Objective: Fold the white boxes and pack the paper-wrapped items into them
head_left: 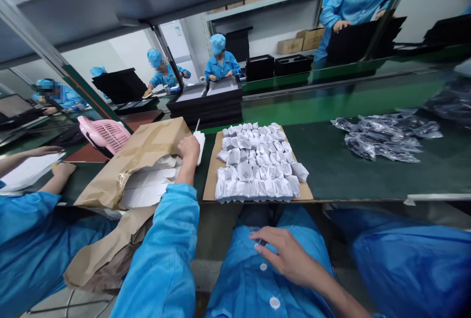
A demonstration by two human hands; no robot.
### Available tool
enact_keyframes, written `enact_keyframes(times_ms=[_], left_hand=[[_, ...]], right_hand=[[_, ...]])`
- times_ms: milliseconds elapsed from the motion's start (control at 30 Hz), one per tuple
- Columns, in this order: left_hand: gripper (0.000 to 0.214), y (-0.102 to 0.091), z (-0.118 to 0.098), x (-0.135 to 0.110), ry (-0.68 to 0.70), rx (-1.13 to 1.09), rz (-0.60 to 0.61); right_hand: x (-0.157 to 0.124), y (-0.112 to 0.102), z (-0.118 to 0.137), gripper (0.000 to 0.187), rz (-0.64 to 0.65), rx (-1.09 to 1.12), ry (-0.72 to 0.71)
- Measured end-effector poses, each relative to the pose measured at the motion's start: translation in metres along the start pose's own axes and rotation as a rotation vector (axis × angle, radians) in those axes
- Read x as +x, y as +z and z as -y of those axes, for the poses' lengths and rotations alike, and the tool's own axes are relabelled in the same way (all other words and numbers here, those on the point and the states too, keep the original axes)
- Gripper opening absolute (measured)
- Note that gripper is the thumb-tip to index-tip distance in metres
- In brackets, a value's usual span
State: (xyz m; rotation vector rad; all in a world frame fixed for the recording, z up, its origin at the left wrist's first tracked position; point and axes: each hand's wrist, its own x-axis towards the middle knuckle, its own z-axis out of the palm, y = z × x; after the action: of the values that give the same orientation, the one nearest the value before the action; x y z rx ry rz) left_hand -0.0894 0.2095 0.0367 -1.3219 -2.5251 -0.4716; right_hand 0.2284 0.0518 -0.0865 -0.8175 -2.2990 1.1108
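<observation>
My left hand [189, 151] is at the right end of a torn brown paper-wrapped package [147, 136]. Its fingers are curled, and what they grip, if anything, is hidden. White folded cartons [147, 183] show through the tear. Just right of that hand, a white object [200, 147] stands at the package's edge. My right hand [283, 251] hovers over my lap, holding nothing, with its fingers stretched and apart. Many small white-wrapped packets [257, 161] sit in rows on a cardboard sheet [210, 183] in front of me.
Clear plastic bags with dark contents [386, 134] lie right on the green bench [324, 180]. Behind the package stands a pink fan [105, 134]. Black trays [206, 107] are stacked farther back. A co-worker's hands [61, 173] are at the left; others work across the line.
</observation>
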Motion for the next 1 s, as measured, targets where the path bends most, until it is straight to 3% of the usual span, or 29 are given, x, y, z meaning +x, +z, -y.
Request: enact_keyframes(times_ms=[100, 167, 233, 300, 367, 433, 500, 567, 633, 667, 733, 800, 867, 1000], left_hand=[[0.038, -0.018, -0.007, -0.044, 0.072, -0.152, -0.180], [0.047, -0.014, -0.018, -0.097, 0.212, -0.274, -0.243], [0.043, -0.003, -0.028, -0.156, 0.397, -0.392, -0.237], [0.038, 0.004, -0.027, -0.200, 0.574, -0.491, -0.201], [0.033, 0.000, -0.014, -0.218, 0.666, -0.639, -0.168], [0.039, -0.016, 0.003, -0.206, 0.558, -0.842, -0.180], [0.045, -0.037, 0.015, -0.175, 0.355, -1.065, -0.140], [0.053, -0.053, 0.019, -0.138, 0.349, -1.236, 0.127], [0.047, -0.057, 0.012, -0.108, 0.364, -1.259, 0.357], [0.039, -0.054, 0.007, -0.097, 0.350, -1.241, 0.416], [0.027, -0.043, -0.003, -0.083, 0.268, -1.248, 0.407], [0.025, -0.030, -0.008, -0.076, 0.170, -1.334, 0.366], [0.028, -0.021, -0.007, -0.069, 0.120, -1.410, 0.422], [0.035, -0.023, 0.005, -0.052, 0.266, -1.328, 0.762]], right_hand=[[0.029, -0.020, 0.018, 0.036, -0.202, 0.196, -0.022], [0.059, -0.032, 0.032, 0.061, -0.389, 0.357, -0.073], [0.091, -0.042, 0.041, 0.079, -0.497, 0.474, -0.119], [0.113, -0.052, 0.042, 0.071, -0.471, 0.560, -0.079], [0.122, -0.063, 0.036, 0.059, -0.357, 0.625, -0.003], [0.120, -0.078, 0.030, 0.053, -0.188, 0.647, 0.047], [0.116, -0.097, 0.028, 0.044, -0.043, 0.581, 0.069], [0.117, -0.117, 0.031, 0.037, 0.060, 0.420, 0.056], [0.123, -0.130, 0.036, 0.030, 0.106, 0.195, 0.006], [0.126, -0.134, 0.039, 0.028, 0.108, 0.073, -0.015], [0.132, -0.135, 0.044, 0.037, 0.035, -0.184, -0.033], [0.136, -0.130, 0.046, 0.068, -0.099, -0.440, -0.050], [0.138, -0.124, 0.046, 0.090, -0.190, -0.660, -0.095], [0.145, -0.128, 0.040, 0.075, -0.140, -0.849, -0.273]])
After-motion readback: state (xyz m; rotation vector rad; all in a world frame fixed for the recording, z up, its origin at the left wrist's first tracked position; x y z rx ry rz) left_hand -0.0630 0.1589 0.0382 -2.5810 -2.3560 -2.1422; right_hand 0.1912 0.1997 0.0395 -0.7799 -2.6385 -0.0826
